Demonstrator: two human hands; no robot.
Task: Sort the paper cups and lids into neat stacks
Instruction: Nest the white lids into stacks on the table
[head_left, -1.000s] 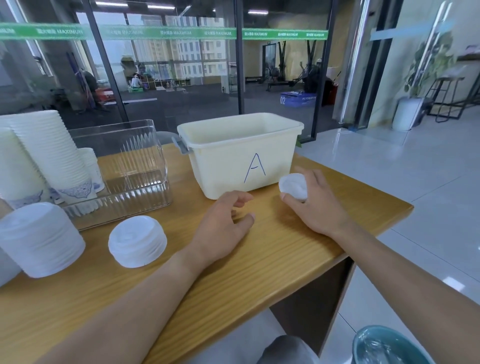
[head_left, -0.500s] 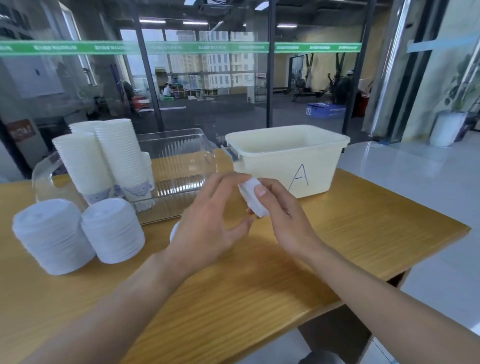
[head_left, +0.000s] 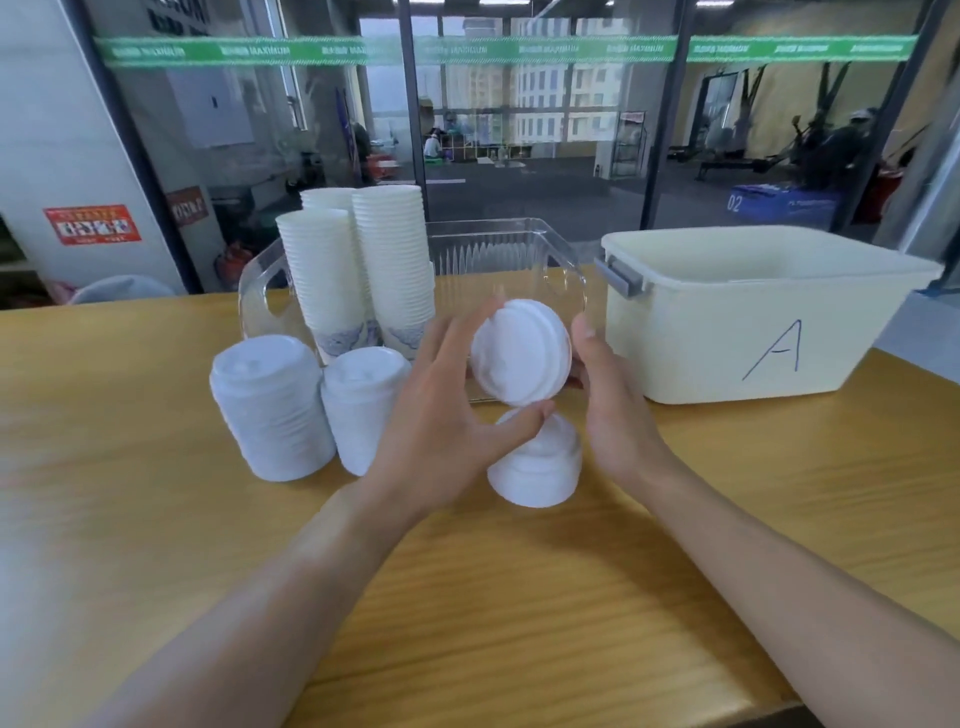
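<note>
The lid (head_left: 521, 352) is up in the air between both hands, tipped so its domed top faces the camera, directly above a short lid stack (head_left: 537, 462) that stands on the wooden table (head_left: 156, 519). The left hand (head_left: 447, 415) holds it with fingers spread behind its left edge and the thumb pressed under its lower rim; the right hand (head_left: 613, 410) is at its right edge with the thumb raised, and since the fingers lie behind the lid I cannot tell how firmly that hand grips. The step in hand looks like adding this lid to the short stack, so the next move calls for turning it flat, centring it over the stack and seating it squarely so the pile stays straight. Just left of the left hand stand two taller lid stacks (head_left: 270, 408), side by side and touching or nearly so; the nearer one is partly covered by the hand. Behind them, cup stacks (head_left: 392, 270) stand in a clear tray (head_left: 519, 249), whose near wall is hard to trace through the glare and the hands. To the right sits a cream bin (head_left: 753, 322) marked A; its inside cannot be seen from here, so whether loose cups or lids remain there is unknown. The whole view is softly blurred.
</note>
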